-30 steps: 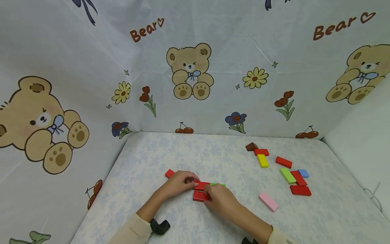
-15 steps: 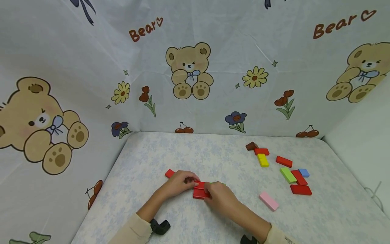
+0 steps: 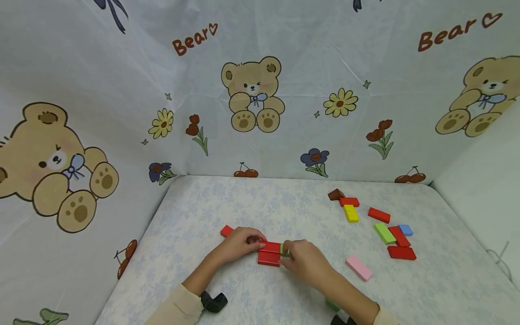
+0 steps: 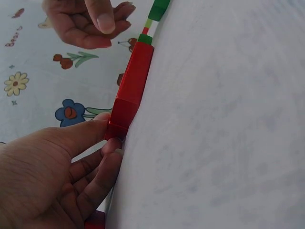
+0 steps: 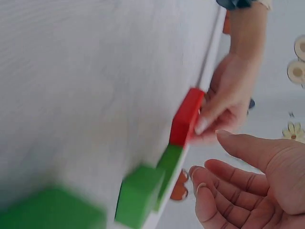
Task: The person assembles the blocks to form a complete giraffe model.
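Note:
Two red blocks lie side by side mid-table, a far red block (image 3: pixel 270 247) and a near red block (image 3: pixel 269 258). My left hand (image 3: pixel 243 243) pinches the left end of the red blocks with thumb and fingertips, as the left wrist view shows (image 4: pixel 71 157). Beside their right end lies a green block (image 5: pixel 169 167), mostly hidden behind my right hand (image 3: pixel 306 262) in the head view. The right hand's fingers are loosely bent and hold nothing; in the right wrist view they stand apart from the blocks. Another green block (image 3: pixel 332 305) lies partly covered by the right forearm.
A red block (image 3: pixel 226 230) sticks out behind the left hand. To the right are a pink block (image 3: pixel 359 268), light green block (image 3: pixel 384 233), yellow block (image 3: pixel 351 213), blue block (image 3: pixel 405 230), brown block (image 3: pixel 336 194) and several red ones. A bear-print cloth hangs behind the table.
The near red block has shifted up against the far one. My right hand has let go and moved right, uncovering their right ends and a green strip. My left hand has stayed still.

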`<move>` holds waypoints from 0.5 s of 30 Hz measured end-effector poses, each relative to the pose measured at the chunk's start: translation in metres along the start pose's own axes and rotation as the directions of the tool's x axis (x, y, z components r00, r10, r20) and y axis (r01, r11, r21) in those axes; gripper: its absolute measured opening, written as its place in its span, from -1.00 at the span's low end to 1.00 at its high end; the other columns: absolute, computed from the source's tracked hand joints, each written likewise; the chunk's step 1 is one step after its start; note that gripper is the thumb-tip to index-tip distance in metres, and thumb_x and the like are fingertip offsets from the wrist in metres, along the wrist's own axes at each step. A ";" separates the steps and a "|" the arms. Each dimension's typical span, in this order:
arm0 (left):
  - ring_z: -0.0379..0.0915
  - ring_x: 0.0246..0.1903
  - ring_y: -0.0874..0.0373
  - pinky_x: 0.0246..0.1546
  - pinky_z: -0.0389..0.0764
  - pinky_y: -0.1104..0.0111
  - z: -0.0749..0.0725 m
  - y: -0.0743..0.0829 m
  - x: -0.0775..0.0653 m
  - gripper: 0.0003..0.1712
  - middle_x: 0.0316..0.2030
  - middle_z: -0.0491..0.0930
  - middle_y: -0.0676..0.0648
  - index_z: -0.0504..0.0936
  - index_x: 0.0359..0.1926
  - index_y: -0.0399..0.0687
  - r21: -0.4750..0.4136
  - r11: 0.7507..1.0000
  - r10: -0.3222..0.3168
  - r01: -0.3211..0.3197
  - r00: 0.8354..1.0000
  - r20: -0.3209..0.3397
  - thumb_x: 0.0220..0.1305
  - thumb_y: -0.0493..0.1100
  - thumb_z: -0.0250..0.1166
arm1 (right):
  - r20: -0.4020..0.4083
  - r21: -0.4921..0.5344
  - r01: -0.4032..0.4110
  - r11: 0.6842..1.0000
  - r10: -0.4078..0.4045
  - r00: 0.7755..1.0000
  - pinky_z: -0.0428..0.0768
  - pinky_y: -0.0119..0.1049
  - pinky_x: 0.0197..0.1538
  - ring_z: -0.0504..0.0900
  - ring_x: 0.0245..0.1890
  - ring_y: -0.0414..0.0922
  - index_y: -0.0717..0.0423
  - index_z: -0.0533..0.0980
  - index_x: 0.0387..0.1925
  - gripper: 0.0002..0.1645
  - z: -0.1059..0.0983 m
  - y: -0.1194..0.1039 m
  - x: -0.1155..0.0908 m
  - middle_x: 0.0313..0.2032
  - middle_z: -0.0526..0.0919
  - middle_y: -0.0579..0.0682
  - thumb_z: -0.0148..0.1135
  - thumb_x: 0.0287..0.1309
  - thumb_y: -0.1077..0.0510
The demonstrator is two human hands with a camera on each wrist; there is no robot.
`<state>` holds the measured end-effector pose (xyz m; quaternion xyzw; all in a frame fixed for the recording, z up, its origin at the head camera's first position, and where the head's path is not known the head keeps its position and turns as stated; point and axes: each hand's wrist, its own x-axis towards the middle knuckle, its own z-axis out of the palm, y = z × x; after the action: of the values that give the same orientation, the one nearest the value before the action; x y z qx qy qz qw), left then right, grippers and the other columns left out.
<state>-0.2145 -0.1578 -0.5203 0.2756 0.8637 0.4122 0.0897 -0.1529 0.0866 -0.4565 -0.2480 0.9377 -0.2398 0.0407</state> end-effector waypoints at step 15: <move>0.45 -0.44 0.31 -0.38 0.52 0.42 0.001 0.001 0.000 -0.88 -0.41 0.60 0.21 0.75 -0.09 0.24 -0.003 1.000 -0.018 0.018 1.000 0.013 0.40 -0.07 0.35 | -0.153 -0.078 -0.284 0.956 0.270 0.951 0.45 -0.42 -0.48 0.46 -0.50 -0.27 0.00 0.69 -0.14 -0.63 -0.046 0.051 -0.054 -0.42 0.62 -0.22 0.60 0.00 0.03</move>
<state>-0.2138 -0.1571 -0.5202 0.2704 0.8649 0.4110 0.0996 -0.1378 0.1718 -0.4420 -0.0982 0.9745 -0.2019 -0.0048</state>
